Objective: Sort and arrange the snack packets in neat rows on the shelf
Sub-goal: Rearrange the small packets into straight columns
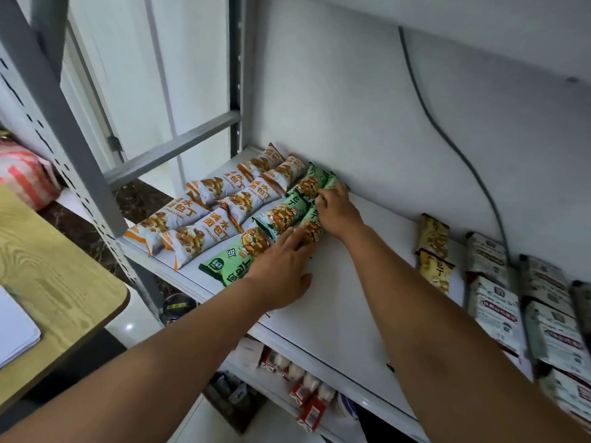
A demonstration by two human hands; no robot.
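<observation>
Your hands work the green packets [283, 219] at the left of the shelf [367, 282].
Your left hand [281, 270] presses flat-fingered near the front; your right hand [339, 215] curls onto rear ones, seemingly pinching.

Left hand [281, 270] and right hand [337, 215] touch green packets [280, 218].

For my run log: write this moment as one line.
action: straightening | left hand: presses green packets | right hand: touches them | orange packets: in rows

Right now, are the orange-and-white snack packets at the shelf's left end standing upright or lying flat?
Lying flat. The orange-and-white snack packets rest on their backs on the white shelf, printed fronts facing up, in two rows.
</observation>
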